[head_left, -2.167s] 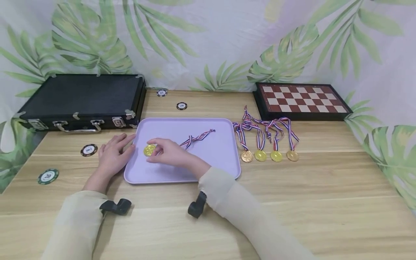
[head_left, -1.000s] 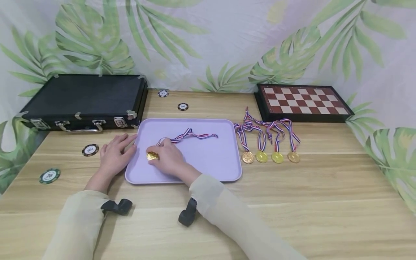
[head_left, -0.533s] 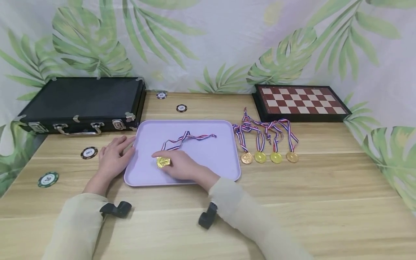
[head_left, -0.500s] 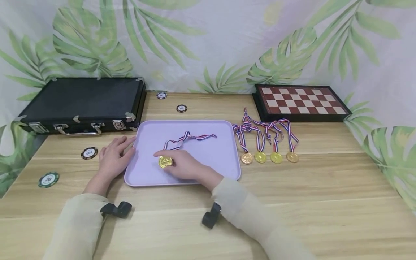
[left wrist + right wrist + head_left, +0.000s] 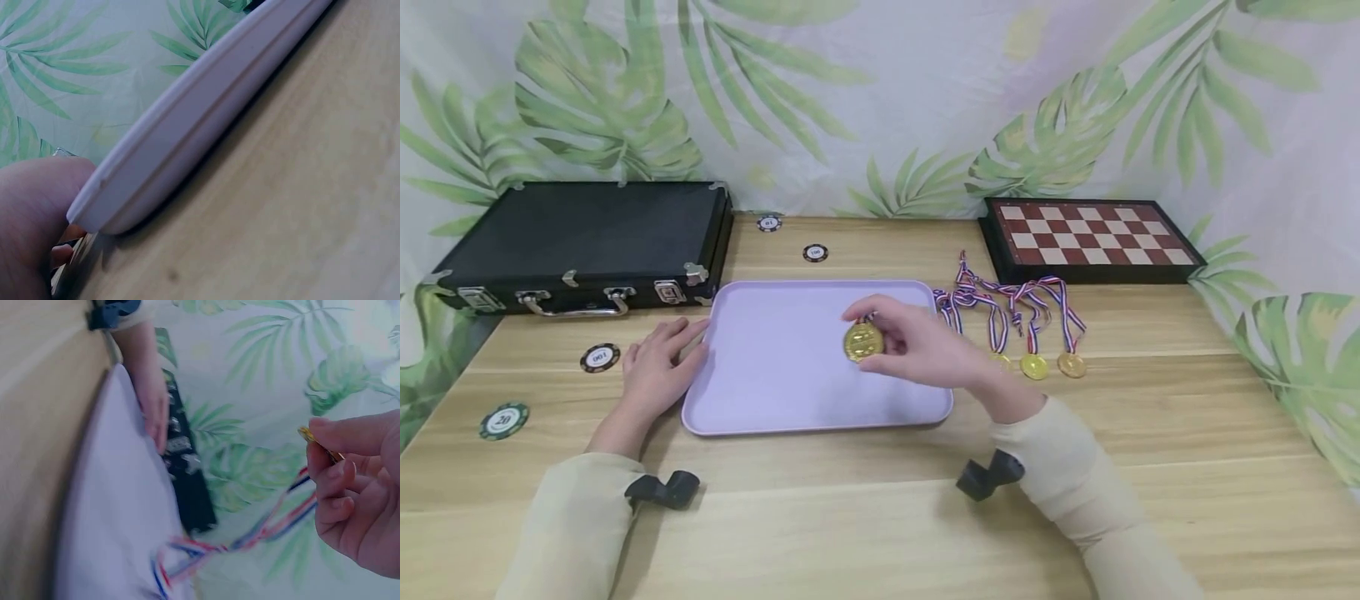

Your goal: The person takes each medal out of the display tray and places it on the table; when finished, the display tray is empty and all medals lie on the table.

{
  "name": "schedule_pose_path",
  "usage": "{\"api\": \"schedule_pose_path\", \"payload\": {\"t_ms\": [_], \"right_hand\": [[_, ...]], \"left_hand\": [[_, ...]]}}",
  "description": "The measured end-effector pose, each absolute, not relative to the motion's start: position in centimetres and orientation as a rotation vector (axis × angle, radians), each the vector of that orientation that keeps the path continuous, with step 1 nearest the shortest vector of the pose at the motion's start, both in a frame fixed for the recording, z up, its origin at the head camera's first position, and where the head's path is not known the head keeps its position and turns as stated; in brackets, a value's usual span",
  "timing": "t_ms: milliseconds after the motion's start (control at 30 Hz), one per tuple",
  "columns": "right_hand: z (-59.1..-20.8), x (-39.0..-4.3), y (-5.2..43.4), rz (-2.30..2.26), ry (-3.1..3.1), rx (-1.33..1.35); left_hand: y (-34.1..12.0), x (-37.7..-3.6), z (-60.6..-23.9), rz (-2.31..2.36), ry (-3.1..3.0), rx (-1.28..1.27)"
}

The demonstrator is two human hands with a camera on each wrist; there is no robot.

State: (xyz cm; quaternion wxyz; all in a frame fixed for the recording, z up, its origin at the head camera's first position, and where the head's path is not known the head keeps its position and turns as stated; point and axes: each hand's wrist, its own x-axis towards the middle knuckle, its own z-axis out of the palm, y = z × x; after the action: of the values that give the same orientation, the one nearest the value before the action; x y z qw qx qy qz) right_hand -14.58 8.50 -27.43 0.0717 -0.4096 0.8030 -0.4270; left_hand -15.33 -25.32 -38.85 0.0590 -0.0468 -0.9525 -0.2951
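My right hand (image 5: 917, 346) pinches a gold medal (image 5: 863, 341) between thumb and fingers, held up over the lilac tray (image 5: 760, 358). In the right wrist view the medal is edge-on, and its red, white and blue ribbon (image 5: 256, 534) trails down toward the tray. My left hand (image 5: 658, 362) lies on the table against the tray's left edge, its fingers relaxed; the left wrist view shows the thumb touching the tray's side (image 5: 187, 125). Right of the tray lie several ribboned medals (image 5: 1033, 367), partly hidden behind my right hand and wrist.
A black case (image 5: 587, 229) with metal latches stands at the back left. A folded chessboard (image 5: 1090, 237) sits at the back right. Poker chips lie about: a black one (image 5: 600, 357) and a green one (image 5: 504, 421) left of my left hand, others behind the tray.
My right hand has lifted the gold medal off the tray and carried it right, its ribbon coming along. The left hand has stayed by the tray's edge.
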Motion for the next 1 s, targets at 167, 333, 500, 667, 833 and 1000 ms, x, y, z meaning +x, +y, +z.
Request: {"api": "schedule_pose_path", "payload": {"t_ms": [167,333,500,667,833,1000], "right_hand": [[-25.4,-14.0,12.7,-1.302,2.464,-1.279],[-23.8,-13.6,17.0,-1.378,2.570,-1.352],[-22.5,-13.6,21.2,-1.573,2.619,-1.211],[-21.3,-14.6,25.0,-1.751,2.654,-0.920],[-21.2,-17.0,27.6,-1.633,2.822,-0.509],[-23.2,-20.1,29.5,-1.448,2.887,-0.276]], "left_hand": [[-25.3,-15.3,-39.0,-0.892,-2.887,-0.137],[-25.4,-15.3,-39.0,-0.896,-2.875,-0.139],[-25.3,-15.3,-39.0,-0.897,-2.868,-0.141],[-25.3,-15.2,-38.9,-0.904,-2.866,-0.143],[-25.3,-15.3,-38.8,-0.902,-2.865,-0.147],[-25.2,-15.3,-38.9,-0.897,-2.865,-0.148]]}}
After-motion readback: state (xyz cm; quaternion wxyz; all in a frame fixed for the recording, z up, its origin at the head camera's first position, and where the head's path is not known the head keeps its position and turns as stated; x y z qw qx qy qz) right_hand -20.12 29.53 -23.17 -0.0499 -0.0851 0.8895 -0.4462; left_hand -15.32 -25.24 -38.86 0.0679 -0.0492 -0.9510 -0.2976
